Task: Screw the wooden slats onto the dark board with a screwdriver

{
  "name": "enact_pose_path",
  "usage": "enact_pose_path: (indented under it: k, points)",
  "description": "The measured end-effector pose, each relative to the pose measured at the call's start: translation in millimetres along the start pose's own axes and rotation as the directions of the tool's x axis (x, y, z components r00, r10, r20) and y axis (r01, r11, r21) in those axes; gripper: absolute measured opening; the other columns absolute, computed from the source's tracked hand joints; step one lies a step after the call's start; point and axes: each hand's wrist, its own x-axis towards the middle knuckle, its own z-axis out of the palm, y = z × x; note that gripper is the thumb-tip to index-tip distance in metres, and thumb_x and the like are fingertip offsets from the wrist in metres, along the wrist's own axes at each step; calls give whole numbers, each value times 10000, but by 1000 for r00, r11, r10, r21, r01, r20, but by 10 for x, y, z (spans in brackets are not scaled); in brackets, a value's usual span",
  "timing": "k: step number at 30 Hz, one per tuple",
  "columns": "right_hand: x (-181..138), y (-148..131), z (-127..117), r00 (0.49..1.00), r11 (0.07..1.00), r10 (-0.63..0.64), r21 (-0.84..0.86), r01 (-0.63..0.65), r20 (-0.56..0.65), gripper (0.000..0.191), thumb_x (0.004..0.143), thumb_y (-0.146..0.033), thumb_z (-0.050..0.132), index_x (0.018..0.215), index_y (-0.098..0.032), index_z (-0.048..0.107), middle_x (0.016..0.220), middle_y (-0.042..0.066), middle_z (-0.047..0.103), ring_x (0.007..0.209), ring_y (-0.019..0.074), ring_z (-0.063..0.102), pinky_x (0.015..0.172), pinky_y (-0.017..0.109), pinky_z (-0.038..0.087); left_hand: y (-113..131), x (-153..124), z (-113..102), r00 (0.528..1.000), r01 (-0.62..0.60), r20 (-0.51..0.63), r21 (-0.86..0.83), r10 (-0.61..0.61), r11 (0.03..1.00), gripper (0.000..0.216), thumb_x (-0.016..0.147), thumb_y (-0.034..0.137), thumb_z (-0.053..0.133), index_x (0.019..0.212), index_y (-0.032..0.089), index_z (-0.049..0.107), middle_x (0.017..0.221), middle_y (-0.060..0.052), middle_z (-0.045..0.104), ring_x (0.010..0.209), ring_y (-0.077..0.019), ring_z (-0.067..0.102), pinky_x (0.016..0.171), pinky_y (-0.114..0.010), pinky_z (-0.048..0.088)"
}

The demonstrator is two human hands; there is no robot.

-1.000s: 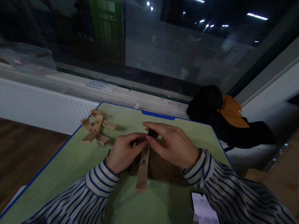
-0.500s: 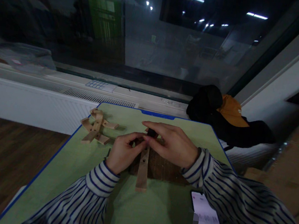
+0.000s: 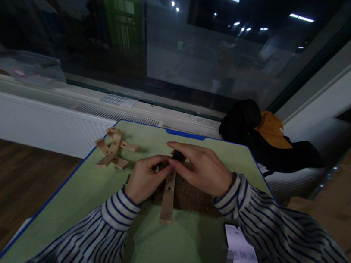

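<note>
On the small table, a narrow wooden strip [image 3: 167, 206] with holes lies across a dark brown wooden board [image 3: 197, 199], its near end past the board's front edge. My right hand [image 3: 204, 168] pinches a small black object [image 3: 177, 155] between thumb and fingers over the strip's far part. Its exact kind is hidden by the fingers. My left hand [image 3: 146, 179] is closed just to the left, thumb and forefinger meeting at the strip beside the right thumb. What its fingertips grip cannot be made out.
Several joined curved wooden pieces [image 3: 114, 149] lie at the table's far left. A lit phone [image 3: 242, 249] lies near my right forearm. Behind stand a white radiator [image 3: 33, 118] and a window. A black item and an orange cap [image 3: 272, 130] rest on the sill at right.
</note>
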Motion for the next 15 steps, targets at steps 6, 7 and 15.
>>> enact_pose_path:
  k: [6, 7, 15]
  points:
    - [0, -10, -2, 1000, 1000, -5, 0, 5, 5, 396, 889, -263, 468, 1276, -181, 490, 1211, 49, 606, 1063, 183, 595, 915, 335, 479, 17, 2, 2, 1000, 1, 1, 8, -1, 1000, 164, 771, 230, 611, 881, 180, 721, 710, 0, 701, 535, -104, 527, 508, -197, 421]
    - [1, -7, 0, 1000, 1000, -5, 0, 5, 4, 389, 893, -265, 463, 1271, -181, 494, 1207, 49, 609, 1064, 183, 595, 916, 334, 479, 17, 4, 4, 1000, 0, -2, 7, 0, 1000, 162, 766, 227, 614, 880, 181, 720, 711, 0, 700, 541, -105, 533, 514, -198, 427]
    - [-1, 9, 8, 1000, 1000, -2, -5, 2, 1, 390, 904, -322, 461, 1265, -179, 503, 1203, 51, 611, 1066, 194, 593, 917, 354, 479, 6, 9, 8, 1000, -1, -5, 6, 1, 1000, 149, 752, 200, 631, 874, 187, 715, 686, 19, 692, 533, -93, 518, 509, -183, 420]
